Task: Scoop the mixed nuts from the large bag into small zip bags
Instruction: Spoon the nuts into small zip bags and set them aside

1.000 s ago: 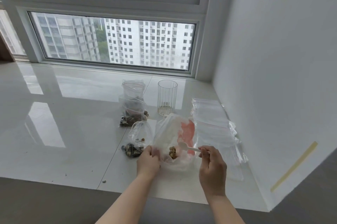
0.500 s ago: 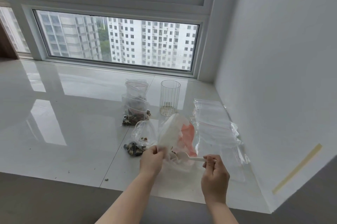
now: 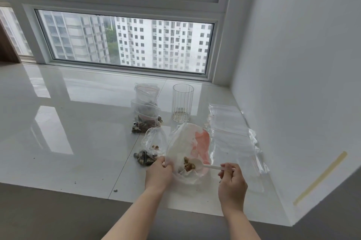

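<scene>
worktop (image 3: 58, 142): glossy white tiled sill, lying below the window and reflecting the panes; a few dark crumbs are sitting near its front edge.
window (image 3: 125, 42): white-framed, showing pale tower blocks outside.
filled zip bags (image 3: 145, 110): two small clear bags standing one behind the other at centre back, each holding dark mixed nuts at the bottom.
part-filled zip bag (image 3: 152, 146): small clear bag, mouth gaping upward, lying just in front of the filled pair; nuts are gathering in its lower left corner.
left hand (image 3: 158, 175): fingers curling and pinching the left rim of the large bag, holding its mouth apart.
large bag (image 3: 183, 146): crumpled white plastic with an orange-red panel inside, sitting open between the two hands, just right of the part-filled zip bag.
mixed nuts (image 3: 188, 164): a small brown heap showing inside the large bag's mouth, touching the spoon bowl.
glass holder (image 3: 182, 103): clear ribbed cylinder standing upright behind the large bag, beside the filled zip bags.
spoon (image 3: 205, 165): white plastic, bowl reaching into the large bag, handle pointing right.
right hand (image 3: 231, 181): fingers curling round the end of the spoon handle, gripping it.
spare zip bags (image 3: 230, 134): flat clear stack lying along the right, near the wall.
wall (image 3: 293, 64): plain white, carrying a diagonal strip of tan tape (image 3: 320, 178).
</scene>
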